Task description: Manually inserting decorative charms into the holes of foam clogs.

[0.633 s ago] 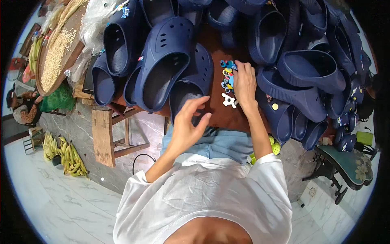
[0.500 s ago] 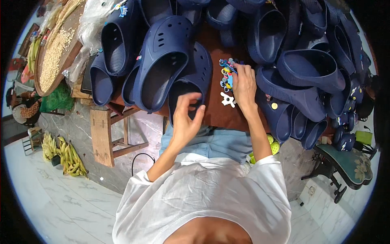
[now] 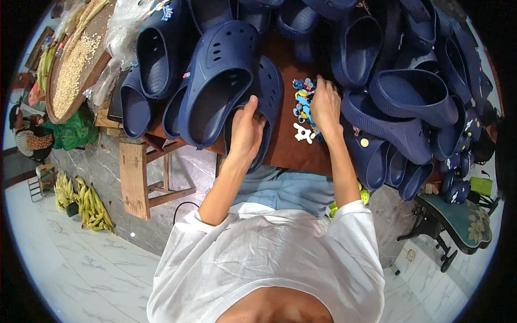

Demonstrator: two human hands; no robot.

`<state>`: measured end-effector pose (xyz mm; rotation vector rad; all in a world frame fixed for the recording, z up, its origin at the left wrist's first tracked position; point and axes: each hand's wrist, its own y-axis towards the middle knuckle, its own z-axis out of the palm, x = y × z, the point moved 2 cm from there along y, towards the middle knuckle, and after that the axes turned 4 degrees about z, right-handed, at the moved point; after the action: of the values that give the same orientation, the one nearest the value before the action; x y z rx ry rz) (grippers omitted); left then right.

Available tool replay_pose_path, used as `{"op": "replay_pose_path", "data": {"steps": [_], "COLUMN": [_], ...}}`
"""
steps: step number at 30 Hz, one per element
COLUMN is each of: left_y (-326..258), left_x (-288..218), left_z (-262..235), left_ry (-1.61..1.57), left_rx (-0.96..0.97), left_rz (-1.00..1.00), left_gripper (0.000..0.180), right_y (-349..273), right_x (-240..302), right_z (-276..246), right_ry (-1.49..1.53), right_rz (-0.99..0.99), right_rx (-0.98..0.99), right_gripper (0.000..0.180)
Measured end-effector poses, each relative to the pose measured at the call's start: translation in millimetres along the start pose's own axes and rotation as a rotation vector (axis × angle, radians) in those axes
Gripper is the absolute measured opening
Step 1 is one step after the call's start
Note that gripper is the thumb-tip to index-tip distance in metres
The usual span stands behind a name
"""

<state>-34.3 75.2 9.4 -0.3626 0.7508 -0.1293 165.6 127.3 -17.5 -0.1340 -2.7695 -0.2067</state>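
My left hand (image 3: pixel 245 132) is at the opening of a navy clog (image 3: pixel 271 89) with round holes in its toe. Its thumb points up and its fingers curl in against the clog's side, partly hidden. A larger-looking navy clog (image 3: pixel 229 48) overlaps it from the left. My right hand (image 3: pixel 326 107) rests at the right edge of a small heap of colourful shoe charms (image 3: pixel 302 102). Its fingers are bent and close together, and what lies under their tips is hidden. A white figure-shaped charm (image 3: pixel 305 133) lies at the near end of the heap.
Navy clogs crowd the brown-covered table (image 3: pixel 293 153), with a stack (image 3: pixel 412 91) on the right. A round tray of pale kernels (image 3: pixel 72 70) and clear plastic bags (image 3: pixel 126 32) are at far left. Below stand a wooden stool (image 3: pixel 134 180), bananas (image 3: pixel 94 207) and a padded chair (image 3: pixel 458 220).
My left hand has come down onto the clog, its fingers drawn in, and the clog has shifted slightly. My right hand has slid to the right edge of the charms, uncovering more of them.
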Motion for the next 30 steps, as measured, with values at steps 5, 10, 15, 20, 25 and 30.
{"op": "replay_pose_path", "data": {"steps": [5, 10, 15, 20, 25, 30], "left_y": [-5.0, -40.5, -59.7, -44.4, -27.9, -25.2], "left_x": [-5.2, -7.2, 1.4, 12.5, 16.6, 16.1], "left_z": [-10.0, -4.4, -8.1, -17.5, -13.2, -4.2], "left_ry": [0.004, 0.201, 0.249, 0.101, -0.210, -0.296], "left_rx": [0.056, 0.040, -0.008, 0.030, 0.056, 0.067], "left_rz": [-0.014, -0.152, -0.160, -0.119, -0.217, -0.211], "left_gripper": [0.030, 0.035, 0.045, 0.044, 0.044, 0.050], "right_y": [-4.4, -14.1, -32.2, -31.8, -31.3, -34.5], "right_x": [17.2, 22.9, 39.7, 44.6, 51.1, 43.5], "right_z": [-10.8, -28.0, -58.7, -70.6, -39.0, -35.2], "right_ry": [-0.039, 0.110, 0.216, 0.694, 1.066, 0.404], "right_rz": [-0.173, -0.323, -0.304, -0.093, 0.003, -0.215], "right_rx": [-0.118, -0.183, -0.236, -0.141, -0.014, -0.251], "right_gripper": [0.028, 0.017, 0.017, 0.016, 0.015, 0.018]}}
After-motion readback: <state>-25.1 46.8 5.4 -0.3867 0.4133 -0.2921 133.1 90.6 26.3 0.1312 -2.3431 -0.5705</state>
